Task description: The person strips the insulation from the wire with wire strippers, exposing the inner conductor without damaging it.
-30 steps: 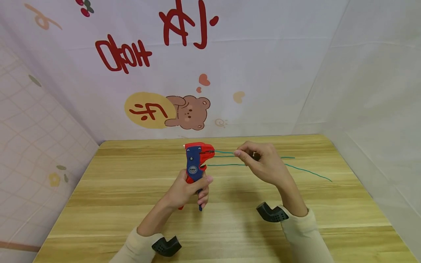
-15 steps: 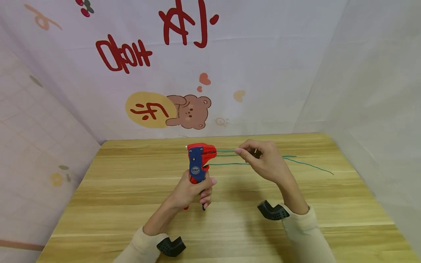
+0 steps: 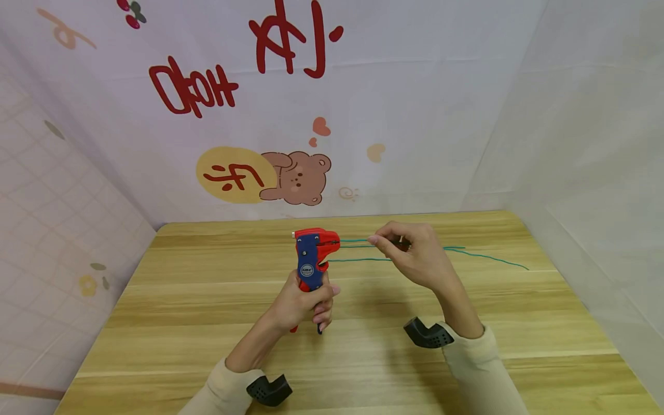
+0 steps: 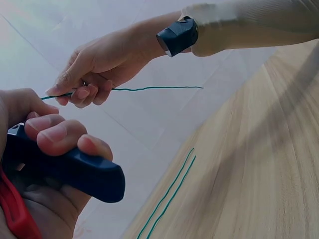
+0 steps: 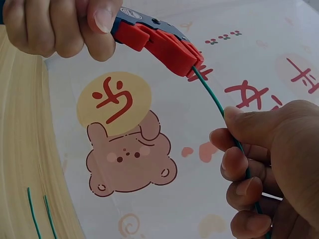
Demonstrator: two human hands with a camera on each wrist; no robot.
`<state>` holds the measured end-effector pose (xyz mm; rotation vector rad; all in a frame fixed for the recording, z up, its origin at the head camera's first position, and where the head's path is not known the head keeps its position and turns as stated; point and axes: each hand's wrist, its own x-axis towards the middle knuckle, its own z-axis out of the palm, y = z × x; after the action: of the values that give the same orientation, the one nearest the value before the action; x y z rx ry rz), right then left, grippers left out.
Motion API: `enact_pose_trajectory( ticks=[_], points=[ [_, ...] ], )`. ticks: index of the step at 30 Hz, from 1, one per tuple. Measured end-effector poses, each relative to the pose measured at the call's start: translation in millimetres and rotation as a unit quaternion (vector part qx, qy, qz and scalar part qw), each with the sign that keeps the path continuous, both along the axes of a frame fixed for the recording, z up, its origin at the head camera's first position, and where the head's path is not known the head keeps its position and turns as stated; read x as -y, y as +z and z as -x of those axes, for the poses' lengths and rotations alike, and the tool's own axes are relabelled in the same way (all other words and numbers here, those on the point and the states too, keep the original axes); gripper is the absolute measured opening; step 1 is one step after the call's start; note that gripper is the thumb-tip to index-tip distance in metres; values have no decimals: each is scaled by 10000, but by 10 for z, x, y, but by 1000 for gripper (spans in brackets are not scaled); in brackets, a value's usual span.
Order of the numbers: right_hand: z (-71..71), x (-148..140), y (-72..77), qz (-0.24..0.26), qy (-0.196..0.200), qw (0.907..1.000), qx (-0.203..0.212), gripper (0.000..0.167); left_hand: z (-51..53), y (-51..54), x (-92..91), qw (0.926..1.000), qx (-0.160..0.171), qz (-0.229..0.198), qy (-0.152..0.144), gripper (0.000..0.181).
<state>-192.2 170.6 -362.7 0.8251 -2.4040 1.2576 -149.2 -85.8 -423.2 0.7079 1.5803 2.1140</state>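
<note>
My left hand (image 3: 303,302) grips the handles of a red and blue wire stripper (image 3: 309,262), which stands upright above the table. One end of a thin green wire (image 5: 212,92) runs into the red nose of the stripper, and its tip is hidden inside. Just right of the tool, my right hand (image 3: 417,256) pinches that wire between thumb and forefinger, with the other fingers curled along it. The wire's loose tail (image 4: 157,88) sticks out beyond the right hand. Two more green wires (image 4: 174,192) lie side by side on the tabletop, below the hands.
A wood-grain table (image 3: 207,346) spreads beneath both hands. Behind it hangs a white printed cloth (image 3: 425,115) with a bear and red characters, and pale cloth also lines both sides. Black wrist mounts (image 3: 270,391) sit at both cuffs.
The loose tail of the held wire has swung upward on the right. My left hand and the stripper have shifted slightly right, while my right hand stays nearly in place with its pinch.
</note>
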Motion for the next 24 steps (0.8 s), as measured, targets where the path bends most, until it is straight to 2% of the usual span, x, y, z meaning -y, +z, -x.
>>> enact_pose_trajectory(
  ticks=[13,24],
  points=[
    [5,5,-20,0,-41,10000,-25,12,-1,-25,-5,9999,109,4,57,23],
    [11,11,-33,40,18,10000,-41,12,-6,-55,-28,9999,18,-38,153,23]
  ],
)
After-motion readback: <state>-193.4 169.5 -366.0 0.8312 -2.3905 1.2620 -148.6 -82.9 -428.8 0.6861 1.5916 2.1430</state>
